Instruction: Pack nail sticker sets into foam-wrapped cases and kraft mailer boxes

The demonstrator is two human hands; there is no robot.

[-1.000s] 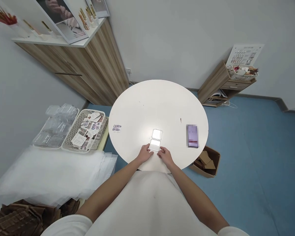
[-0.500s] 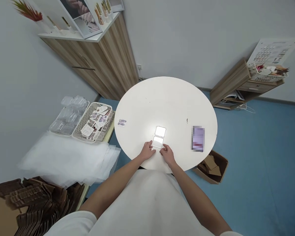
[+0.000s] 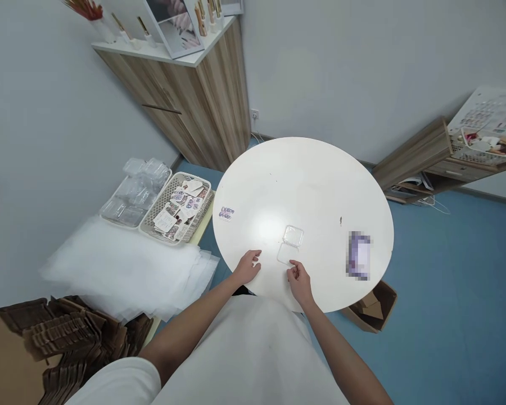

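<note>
A clear plastic case (image 3: 293, 236) lies unfolded on the white round table (image 3: 278, 169), its two halves joined by a hinge across the middle. At its near right corner, my right hand (image 3: 300, 281) has thumb and curled fingers closed on the edge. My left hand (image 3: 247, 268) hovers over or rests on the table to the left of the case, holding nothing, fingers apart. Farther left on the table is a small card with purple patterned pieces (image 3: 226, 213).
A blurred purple item (image 3: 358, 256) lies at the table's right. Beside the table at left stand a basket of cards (image 3: 175, 211), a basket of clear cases (image 3: 135, 194), white translucent sheets (image 3: 135, 264) and folded brown cardboard (image 3: 67, 337). A cardboard box (image 3: 375, 306) sits on the floor.
My left hand has let go of the case and moved left from it. My right hand stays at its near right corner. The whole view has shifted somewhat.
</note>
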